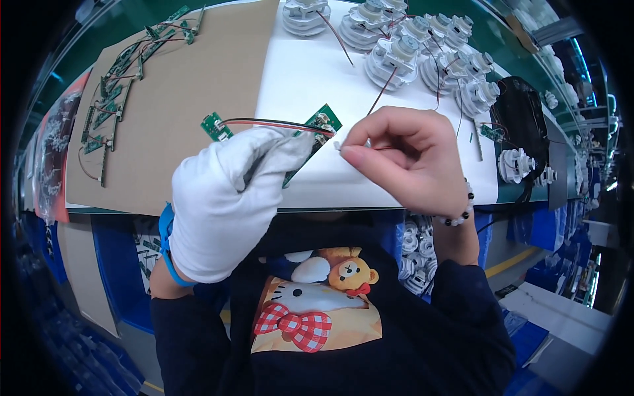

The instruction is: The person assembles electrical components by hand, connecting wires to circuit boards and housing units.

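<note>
My left hand, in a white glove with a blue wristband, is closed round a green circuit board, which slants up toward the right. Red and black wires join that board to a smaller green board sticking out on the glove's left. Close by on the right, my bare right hand pinches a thin wire by its small white connector. The connector's tip is near the board's edge, apart from it. A dark wire runs from a white round motor unit behind toward my right fingers.
Several wired green boards lie on brown cardboard at left. More white motor units stand on white sheeting at the back right, beside a black bag. Below the table edge are blue bins and white parts.
</note>
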Motion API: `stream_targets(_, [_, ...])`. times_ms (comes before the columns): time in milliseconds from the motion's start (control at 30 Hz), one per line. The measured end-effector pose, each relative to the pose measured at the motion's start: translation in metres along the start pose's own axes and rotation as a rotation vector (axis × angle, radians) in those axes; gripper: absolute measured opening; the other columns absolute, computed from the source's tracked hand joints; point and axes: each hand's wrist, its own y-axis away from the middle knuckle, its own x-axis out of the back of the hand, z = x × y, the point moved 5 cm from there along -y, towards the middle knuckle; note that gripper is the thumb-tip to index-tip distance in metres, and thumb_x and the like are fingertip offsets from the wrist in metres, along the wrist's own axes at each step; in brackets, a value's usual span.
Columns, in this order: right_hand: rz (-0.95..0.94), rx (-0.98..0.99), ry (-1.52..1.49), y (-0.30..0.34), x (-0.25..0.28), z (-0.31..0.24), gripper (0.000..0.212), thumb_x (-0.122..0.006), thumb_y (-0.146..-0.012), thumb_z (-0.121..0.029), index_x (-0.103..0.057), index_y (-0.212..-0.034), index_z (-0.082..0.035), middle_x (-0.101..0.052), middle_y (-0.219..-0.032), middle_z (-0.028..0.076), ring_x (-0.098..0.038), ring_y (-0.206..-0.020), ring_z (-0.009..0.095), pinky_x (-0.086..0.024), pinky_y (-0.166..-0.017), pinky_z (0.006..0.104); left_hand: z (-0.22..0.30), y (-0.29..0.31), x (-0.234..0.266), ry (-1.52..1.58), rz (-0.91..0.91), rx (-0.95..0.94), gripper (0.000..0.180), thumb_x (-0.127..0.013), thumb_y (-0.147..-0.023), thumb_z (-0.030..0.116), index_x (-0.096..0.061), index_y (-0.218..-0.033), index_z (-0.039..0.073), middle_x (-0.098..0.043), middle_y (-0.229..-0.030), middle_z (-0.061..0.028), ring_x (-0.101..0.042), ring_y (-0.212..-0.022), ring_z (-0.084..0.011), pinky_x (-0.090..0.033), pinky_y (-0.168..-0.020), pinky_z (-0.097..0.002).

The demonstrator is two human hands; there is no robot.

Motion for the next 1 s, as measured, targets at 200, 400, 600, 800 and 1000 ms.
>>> stream_targets(200, [-0.055,-0.161,-0.116,-0.007,0.003,0.005,0.009,-0.06,-0.078,-0.007,-0.06,-0.079,0.002,-0.042,-0.053,-0.009,-0.032,-0.046,-0.003,-0.023,-0.042,0.0157,0.007,0.004,-0.004,-0.003,-0.038,-0.128,0.007,-0.064,-0.077,0.004,-0.063,-0.083,0.0,-0.062,-0.068,-0.0078,-0.058,-0.058,-0.0121,-0.045,-0.053,-0.0232])
stream_targets(400, [-0.105,-0.206,-0.159,-0.008,0.0,0.004,0.01,-0.059,-0.079,-0.008,-0.06,-0.079,0.002,-0.044,-0.054,-0.009,-0.033,-0.047,-0.003,-0.025,-0.042,0.0146,0.011,0.008,-0.002,-0.1,-0.045,-0.234,0.011,-0.065,-0.075,0.002,-0.062,-0.086,0.002,-0.063,-0.073,-0.0083,-0.061,-0.06,-0.0178,-0.047,-0.055,-0.0252])
stream_targets(600, [-0.184,-0.253,-0.168,-0.008,0.0,0.002,0.01,-0.058,-0.08,-0.007,-0.06,-0.078,0.002,-0.046,-0.056,-0.008,-0.034,-0.047,-0.003,-0.025,-0.041,0.0146,0.012,0.01,-0.002,-0.127,-0.046,-0.279,0.013,-0.066,-0.073,0.002,-0.062,-0.086,0.003,-0.063,-0.074,-0.0087,-0.061,-0.062,-0.0197,-0.047,-0.057,-0.0265])
stream_targets(800, [-0.196,-0.249,-0.184,-0.009,-0.001,0.001,0.008,-0.059,-0.079,-0.005,-0.06,-0.078,0.002,-0.046,-0.057,-0.008,-0.035,-0.048,-0.003,-0.026,-0.041,0.0146,0.015,0.011,-0.003,-0.187,-0.093,-0.268,0.016,-0.068,-0.072,0.004,-0.062,-0.086,0.003,-0.063,-0.075,-0.0084,-0.06,-0.062,-0.0211,-0.046,-0.056,-0.0267])
stream_targets(1000, [-0.084,-0.051,-0.022,-0.006,0.0,0.0,0.012,-0.066,-0.075,-0.008,-0.059,-0.077,0.002,-0.05,-0.06,-0.005,-0.036,-0.049,-0.003,-0.026,-0.043,0.0137,0.016,0.014,-0.001,-0.27,-0.078,-0.35,0.019,-0.07,-0.071,0.004,-0.062,-0.088,0.004,-0.064,-0.077,-0.0074,-0.06,-0.063,-0.0215,-0.045,-0.057,-0.0283])
